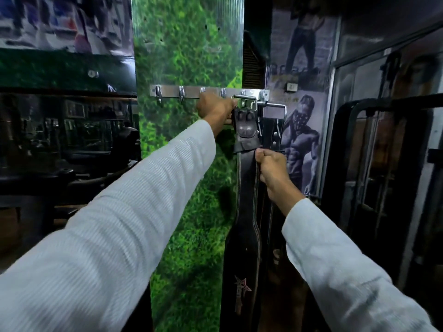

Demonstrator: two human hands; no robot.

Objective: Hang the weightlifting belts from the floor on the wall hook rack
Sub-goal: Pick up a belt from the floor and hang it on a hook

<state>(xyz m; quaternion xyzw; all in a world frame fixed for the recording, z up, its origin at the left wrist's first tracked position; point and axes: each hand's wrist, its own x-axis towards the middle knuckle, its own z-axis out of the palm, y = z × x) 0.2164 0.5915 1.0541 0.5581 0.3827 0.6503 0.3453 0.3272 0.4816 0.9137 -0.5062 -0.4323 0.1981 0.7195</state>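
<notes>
- Up at the wall, a metal hook rack (189,91) runs across a green grass-print panel (187,56), its row of small hooks pointing down.
- The left hand (214,107) is raised to the rack, just under the fourth hook from the left; its grip is curled round the top end of a black leather belt (247,192), close beside the silver buckle (247,101).
- That buckle sits at the level of the rack's right-hand hooks, touching or nearly touching the bar; whether it is actually caught on a hook is hard to make out.
- The right hand (272,172) is lower, its grip pinched round the belt's right edge below the folded strap end, thumb on the front.
- From there the belt hangs straight down along the panel's right edge, widening toward the bottom, where a reddish star logo (242,287) shows on its face.
- A second belt (273,130) hangs just behind and to the right of the first, with its own wire buckle (275,106) up by the end of the rack.
- Both arms wear white ribbed sleeves (115,224).
- Posters of a muscular figure (303,140) cover the wall to the right, beside a dark metal frame (374,164); dark gym equipment (67,149) fills the left.
</notes>
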